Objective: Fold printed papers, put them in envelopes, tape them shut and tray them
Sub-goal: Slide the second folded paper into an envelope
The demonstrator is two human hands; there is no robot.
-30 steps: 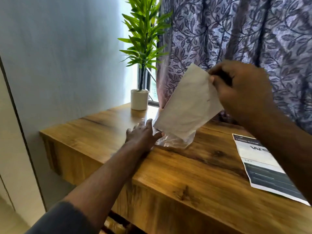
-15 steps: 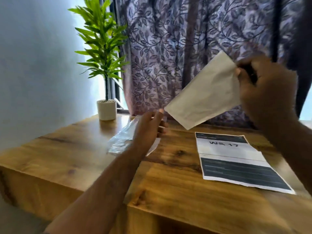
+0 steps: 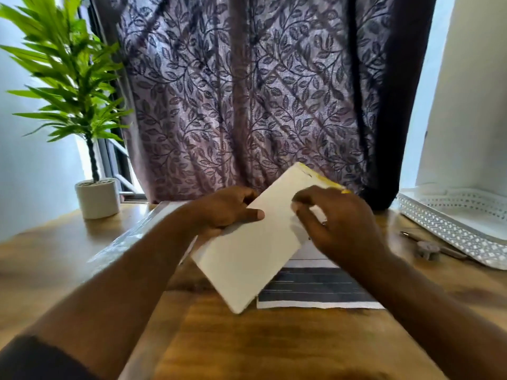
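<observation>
Gripping a white rectangular paper envelope (image 3: 255, 250) in the left hand (image 3: 227, 212), thumb on top, just above the black-banded printed paper sheet (image 3: 315, 286); right hand (image 3: 337, 223) curled at the envelope's far end, grip too blurred to tell. Judged early: sheet flat on the wooden bench (image 3: 274, 346), with folding, stuffing, taping and traying left. Room on the bench nearer than the sheet; white perforated tray (image 3: 450, 231) to its right.

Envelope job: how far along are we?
Done: nothing visibly sealed or trayed. In hand: left hand and right hand both hold one envelope. Left: the printed paper lies flat on the table, so fold, insert, tape, then move to the tray.
</observation>
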